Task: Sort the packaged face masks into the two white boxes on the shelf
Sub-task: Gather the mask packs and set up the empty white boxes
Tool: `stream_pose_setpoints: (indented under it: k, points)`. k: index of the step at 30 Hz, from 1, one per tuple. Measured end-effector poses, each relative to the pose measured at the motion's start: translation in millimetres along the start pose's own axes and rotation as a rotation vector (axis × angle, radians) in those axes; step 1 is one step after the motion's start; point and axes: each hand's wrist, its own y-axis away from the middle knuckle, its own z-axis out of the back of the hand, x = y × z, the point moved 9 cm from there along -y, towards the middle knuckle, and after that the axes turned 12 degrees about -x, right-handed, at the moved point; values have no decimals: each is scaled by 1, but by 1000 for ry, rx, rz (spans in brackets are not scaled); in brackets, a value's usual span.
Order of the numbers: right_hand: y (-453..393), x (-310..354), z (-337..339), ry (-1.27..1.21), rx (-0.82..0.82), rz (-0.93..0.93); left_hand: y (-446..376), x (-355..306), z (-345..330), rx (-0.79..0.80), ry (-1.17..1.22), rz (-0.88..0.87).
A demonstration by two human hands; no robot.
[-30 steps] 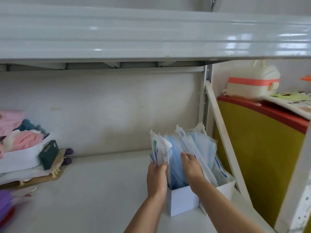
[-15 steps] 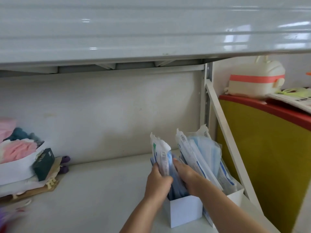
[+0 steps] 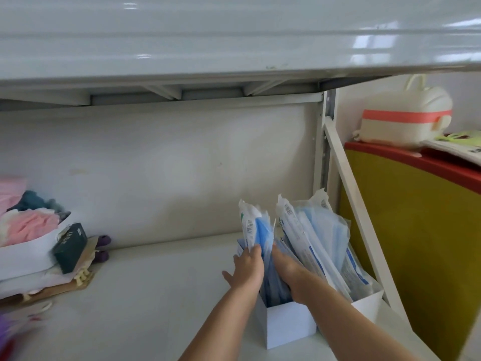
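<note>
Both white boxes stand at the right end of the shelf, touching side by side. The near box holds darker blue mask packets standing on end; the far box, against the shelf upright, holds a leaning stack of paler blue packets.

The left hand presses flat against the outer face of the dark blue bundle, fingers straight, thumb spread: a released grip, steadying only. The right hand is pushed down between the two stacks; its fingers are hidden among the packets, so its grip cannot be told.

Judgement: sorting appears largely complete. No loose mask packets are visible on the shelf. Remaining work appears to be seating and squaring the bundle in the near box.
</note>
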Motion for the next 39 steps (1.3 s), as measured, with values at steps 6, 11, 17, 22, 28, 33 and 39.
stream_pose_setpoints:
  k: [6, 11, 17, 22, 28, 33, 39]
  points:
    - [16, 25, 5, -31, -77, 75, 7, -23, 13, 7, 331, 54]
    - [41, 62, 12, -59, -85, 222, 14, -42, 26, 51, 515, 53]
    - [76, 93, 8, -2, -95, 307, 25, -62, 58, 47, 622, -12]
    - [122, 131, -5, -21, -76, 411, 42, -81, 107, 38, 721, -95]
    - [156, 145, -68, -22, 50, 482, 41, -59, 178, -83, 700, -111]
    - [152, 106, -136, 32, 213, 407, 24, 15, 212, -189, 629, 71]
    - [144, 38, -184, 189, 260, 289, -4, 107, 209, -197, 527, 287]
